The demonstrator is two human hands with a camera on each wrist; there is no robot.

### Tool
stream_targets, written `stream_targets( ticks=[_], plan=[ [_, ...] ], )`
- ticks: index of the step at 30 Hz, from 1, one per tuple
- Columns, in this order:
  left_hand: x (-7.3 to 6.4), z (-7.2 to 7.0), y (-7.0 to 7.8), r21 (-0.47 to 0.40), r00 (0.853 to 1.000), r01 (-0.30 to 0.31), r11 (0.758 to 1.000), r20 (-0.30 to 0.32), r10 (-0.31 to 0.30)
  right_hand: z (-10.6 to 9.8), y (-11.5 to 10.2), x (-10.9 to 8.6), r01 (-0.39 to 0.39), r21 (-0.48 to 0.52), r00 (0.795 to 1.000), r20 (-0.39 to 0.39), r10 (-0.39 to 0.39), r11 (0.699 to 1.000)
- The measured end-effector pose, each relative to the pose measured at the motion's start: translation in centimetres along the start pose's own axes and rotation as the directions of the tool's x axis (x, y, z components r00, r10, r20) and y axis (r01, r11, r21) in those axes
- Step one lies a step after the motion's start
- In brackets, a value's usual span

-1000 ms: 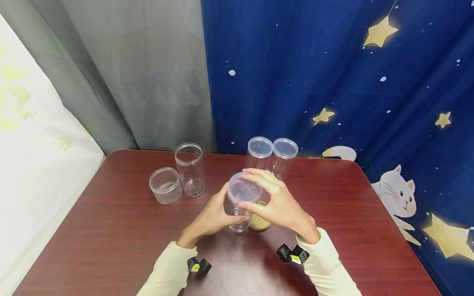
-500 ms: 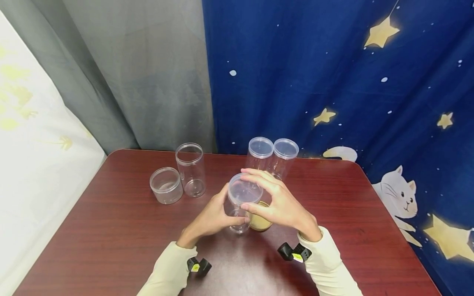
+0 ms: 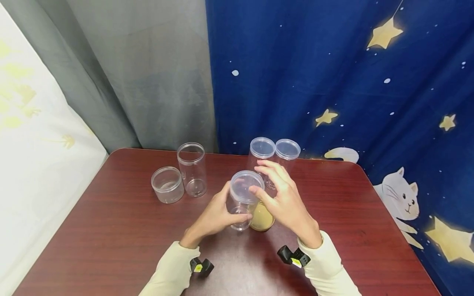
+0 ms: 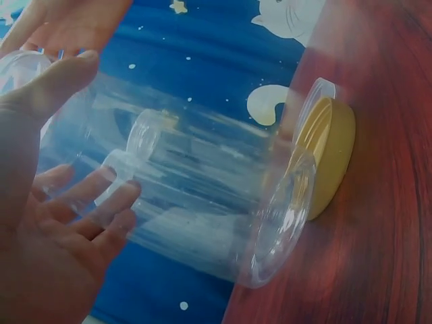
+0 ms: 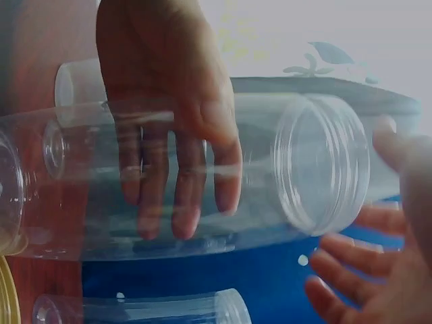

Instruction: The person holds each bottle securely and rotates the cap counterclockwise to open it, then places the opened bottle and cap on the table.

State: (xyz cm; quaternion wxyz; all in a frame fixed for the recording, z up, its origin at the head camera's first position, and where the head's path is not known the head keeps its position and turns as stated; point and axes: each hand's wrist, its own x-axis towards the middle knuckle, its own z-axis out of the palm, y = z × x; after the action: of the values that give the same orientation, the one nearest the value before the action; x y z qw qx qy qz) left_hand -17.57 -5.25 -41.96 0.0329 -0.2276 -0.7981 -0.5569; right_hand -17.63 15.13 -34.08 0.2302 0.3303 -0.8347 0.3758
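My left hand (image 3: pixel 212 211) grips the side of a tall clear plastic jar (image 3: pixel 238 216) over the middle of the table. The jar has a cloudy see-through lid (image 3: pixel 246 187) on its top. Beside that lid hovers my right hand (image 3: pixel 286 201), its fingers spread. In the right wrist view the right hand (image 5: pixel 371 263) stands a little apart from the jar's top end, and the left fingers (image 5: pixel 155 182) wrap the jar's far side. A gold screw lid (image 3: pixel 262 218) lies on the table by the jar's base, partly behind it.
Two tall lidded jars (image 3: pixel 262 147) stand at the back, partly hidden by the right hand. On the left are a tall open-looking jar (image 3: pixel 191 168) and a short wide jar (image 3: pixel 167 187). Curtains (image 3: pixel 174 82) hang behind the table's back edge.
My right hand has loosened from the jar's lid, its fingers lifting up and to the right. The left hand keeps its hold on the jar. The view has shifted slightly.
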Motion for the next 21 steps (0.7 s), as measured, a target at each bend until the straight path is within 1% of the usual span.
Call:
stream_targets(
  ticks=[3,5,10,15,18,21],
  plan=[
    [0.1,0.2,0.0,0.005,1.000,0.003,1.000,-0.025,-0.003,0.3,-0.5,-0.2,-0.022,-0.071,0.997,-0.078,0.016,0.997],
    [0.1,0.4,0.1,0.010,0.999,0.010,1.000,-0.048,-0.010,0.5,-0.8,-0.3,-0.033,-0.115,0.995,-0.093,0.022,0.993],
    [0.2,0.6,0.2,0.027,0.995,0.039,0.999,-0.097,-0.037,1.0,-1.7,-0.4,-0.061,-0.194,0.996,-0.077,0.047,0.979],
    [0.3,0.6,0.2,0.038,0.993,0.044,0.998,-0.113,-0.039,1.3,-2.2,-0.1,-0.076,-0.258,0.997,-0.046,0.066,0.963],
    [0.2,0.6,0.1,0.040,0.993,0.039,0.998,-0.110,-0.035,1.4,-2.3,-0.1,-0.078,-0.270,0.997,-0.027,0.073,0.960],
    [0.1,0.6,0.0,0.042,0.994,0.028,0.999,-0.104,-0.023,1.4,-2.2,-0.3,-0.084,-0.258,0.996,-0.016,0.083,0.963]
  ],
)
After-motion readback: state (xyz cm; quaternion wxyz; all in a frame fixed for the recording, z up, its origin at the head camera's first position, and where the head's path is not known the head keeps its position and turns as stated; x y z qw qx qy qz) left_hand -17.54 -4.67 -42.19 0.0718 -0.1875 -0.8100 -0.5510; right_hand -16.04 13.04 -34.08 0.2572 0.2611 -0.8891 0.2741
